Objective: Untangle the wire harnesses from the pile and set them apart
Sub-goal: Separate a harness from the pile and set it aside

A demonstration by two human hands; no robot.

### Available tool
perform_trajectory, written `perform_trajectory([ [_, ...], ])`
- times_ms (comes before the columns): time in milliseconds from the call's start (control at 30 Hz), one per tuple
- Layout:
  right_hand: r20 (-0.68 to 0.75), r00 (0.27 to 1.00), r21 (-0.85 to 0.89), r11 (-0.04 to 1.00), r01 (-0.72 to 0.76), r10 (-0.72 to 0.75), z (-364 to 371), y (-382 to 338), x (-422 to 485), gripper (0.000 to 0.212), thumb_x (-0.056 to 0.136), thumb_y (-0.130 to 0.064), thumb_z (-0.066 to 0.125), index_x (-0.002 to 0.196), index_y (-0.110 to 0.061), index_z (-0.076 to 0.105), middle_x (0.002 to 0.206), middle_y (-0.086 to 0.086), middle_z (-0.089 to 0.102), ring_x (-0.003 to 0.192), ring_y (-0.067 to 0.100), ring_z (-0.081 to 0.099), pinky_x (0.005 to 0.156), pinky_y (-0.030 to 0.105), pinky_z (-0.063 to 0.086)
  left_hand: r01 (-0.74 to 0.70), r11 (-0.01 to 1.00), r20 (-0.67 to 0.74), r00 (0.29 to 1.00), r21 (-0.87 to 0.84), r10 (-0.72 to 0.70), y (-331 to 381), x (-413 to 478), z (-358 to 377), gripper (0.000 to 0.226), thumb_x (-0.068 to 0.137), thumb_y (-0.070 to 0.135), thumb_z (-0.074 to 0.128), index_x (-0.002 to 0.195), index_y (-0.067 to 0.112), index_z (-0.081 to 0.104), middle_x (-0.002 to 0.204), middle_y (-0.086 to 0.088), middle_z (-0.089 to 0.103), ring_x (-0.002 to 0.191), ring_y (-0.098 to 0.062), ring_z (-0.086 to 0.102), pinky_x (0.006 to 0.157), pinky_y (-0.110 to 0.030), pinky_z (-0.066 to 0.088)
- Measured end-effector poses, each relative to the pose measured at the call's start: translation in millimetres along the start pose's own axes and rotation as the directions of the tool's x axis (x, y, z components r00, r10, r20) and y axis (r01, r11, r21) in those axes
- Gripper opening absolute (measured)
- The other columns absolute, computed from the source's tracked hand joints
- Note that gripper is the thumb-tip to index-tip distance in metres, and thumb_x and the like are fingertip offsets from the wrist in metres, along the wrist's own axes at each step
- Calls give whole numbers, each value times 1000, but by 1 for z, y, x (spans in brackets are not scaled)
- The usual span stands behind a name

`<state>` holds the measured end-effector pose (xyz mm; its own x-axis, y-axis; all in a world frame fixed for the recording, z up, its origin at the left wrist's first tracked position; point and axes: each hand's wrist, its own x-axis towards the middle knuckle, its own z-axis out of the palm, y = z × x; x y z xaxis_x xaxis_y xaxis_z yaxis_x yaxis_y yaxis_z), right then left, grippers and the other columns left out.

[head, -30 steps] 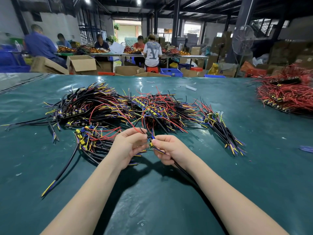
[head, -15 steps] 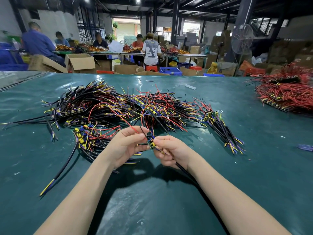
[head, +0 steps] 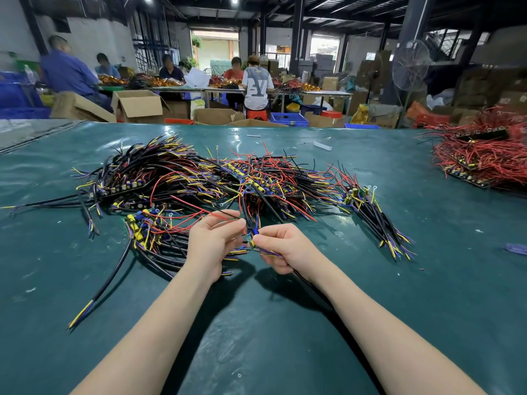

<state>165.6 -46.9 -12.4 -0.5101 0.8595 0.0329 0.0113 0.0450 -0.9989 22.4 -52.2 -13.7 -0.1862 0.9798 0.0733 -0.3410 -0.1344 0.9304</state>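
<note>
Left hand [head: 212, 240] pinching a red wire [head: 199, 208], right hand [head: 282, 249] gripping one harness [head: 252, 236], apparently just raised off the pile [head: 199, 181] mid-tabletop [head: 256, 343]; I judge separation underway.

Red wire pile [head: 484, 158] ran off right edge. Held harness [head: 252, 238] mostly hid under right hand [head: 281, 249]. Purple item [head: 514, 248], lower right, was blurred.
</note>
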Motion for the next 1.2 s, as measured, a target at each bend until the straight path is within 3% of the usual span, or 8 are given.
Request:
perform_trajectory([
  [367, 148, 985, -63, 995, -76, 85, 5, -6, -4, 21, 93, -7, 48, 72, -7, 48, 42, -11, 38, 32, 0, 30, 35, 8, 16, -82, 991, -191, 980, -104, 61, 10, 13, -20, 22, 83, -7, 59, 72, 12, 59, 49, 7, 63, 48, -1, 61, 52, -12, 51],
  [533, 188, 972, -172, 979, -110, 142, 3, -11, -7, 31, 94, -6, 48, 64, -13, 51, 41, -11, 41, 30, -1, 32, 36, 6, 17, -90, 979, -301, 953, -181, 32, 19, 21, -31, 22, 84, -7, 59, 72, 12, 56, 46, 8, 62, 45, -1, 60, 51, -13, 52],
  [800, 132, 976, -194, 970, -146, 173, -6, -11, -9, 35, 93, -6, 49, 60, -17, 55, 41, -8, 43, 28, 1, 27, 35, 7, 16, -29, 951, -262, 963, -307, -55, 19, 21, -29, 20, 94, 7, 49, 75, 13, 53, 48, 6, 60, 46, -3, 59, 54, -18, 55],
  [900, 104, 975, -174, 969, -177, 197, -7, -7, -8, 24, 94, -9, 49, 70, -11, 53, 41, -8, 45, 28, 1, 24, 35, 8, 16, 67, 839, -178, 965, -540, -191, 22, 24, -30, 29, 100, 24, 38, 73, 12, 44, 64, -2, 56, 63, -11, 55, 82, -33, 54],
  [1000, 56, 982, -99, 980, -173, 179, -5, -3, -4, 30, 95, -12, 48, 65, -13, 48, 40, -4, 44, 28, 1, 22, 34, 7, 16, 154, 625, -1, 970, -765, -241, 28, 21, -33, 37, 93, 47, 41, 87, 11, 40, 87, -11, 60, 86, -23, 59, 91, -45, 43],
  [1033, 37, 986, -54, 985, -161, 164, -4, -2, -3, 33, 95, -13, 48, 62, -15, 46, 41, -2, 43, 28, 1, 22, 34, 7, 16, 190, 626, 52, 971, -756, -232, 28, 18, -31, 43, 90, 51, 43, 97, 8, 40, 92, -13, 61, 92, -25, 59, 94, -46, 41],
  [1100, 19, 992, 32, 991, -127, 127, 1, 1, 0, 35, 95, -13, 47, 61, -16, 41, 44, 1, 41, 28, 1, 23, 33, 6, 15, 299, 749, 159, 954, -590, -256, 23, 11, -20, 47, 89, 46, 44, 107, 3, 47, 95, -10, 63, 95, -23, 58, 92, -41, 42],
  [1200, 9, 997, 82, 994, -78, 77, 8, 2, 3, 32, 96, -12, 45, 64, -15, 45, 43, -3, 44, 29, 1, 26, 33, 7, 16, 287, 958, 230, 931, 15, -282, 12, 0, 4, 18, 92, 24, 47, 91, 11, 61, 82, -3, 66, 74, -16, 57, 66, -26, 46],
])
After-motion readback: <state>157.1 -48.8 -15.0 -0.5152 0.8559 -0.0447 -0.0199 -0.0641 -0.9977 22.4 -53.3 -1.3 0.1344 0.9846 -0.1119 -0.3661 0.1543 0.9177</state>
